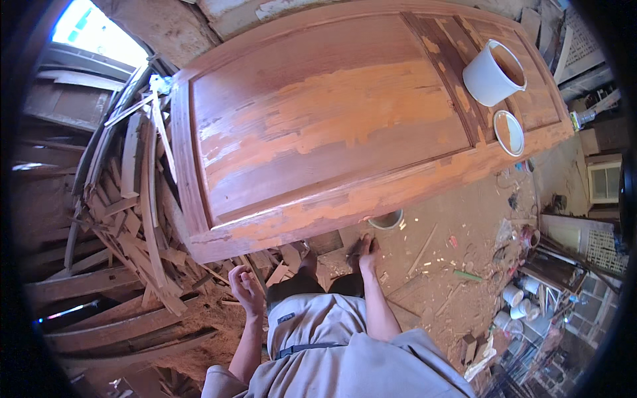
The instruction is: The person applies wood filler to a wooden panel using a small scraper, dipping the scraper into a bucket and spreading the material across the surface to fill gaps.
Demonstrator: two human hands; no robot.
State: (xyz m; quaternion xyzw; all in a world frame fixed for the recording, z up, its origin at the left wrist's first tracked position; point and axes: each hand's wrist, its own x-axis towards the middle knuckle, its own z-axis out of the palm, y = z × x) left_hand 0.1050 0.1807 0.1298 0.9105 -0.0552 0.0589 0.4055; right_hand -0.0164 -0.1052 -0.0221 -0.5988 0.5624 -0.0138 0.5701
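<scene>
Door (pixel 298 119) at 12 o'clock: likely heavy, stiff; best gripped at its 9 and 3 o'clock. Left hand (pixel 247 290): fingers loosely curled, empty. Right hand (pixel 369 253): bent, contents indeterminable.

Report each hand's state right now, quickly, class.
Left hand: half open, loosely curled, nothing visible in its grip.
Right hand: cannot tell whether open, closed or holding something.

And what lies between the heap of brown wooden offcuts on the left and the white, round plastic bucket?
In the head view, most of a reddish-brown, panelled wooden door with orange patches lies between heap and bucket.
</scene>
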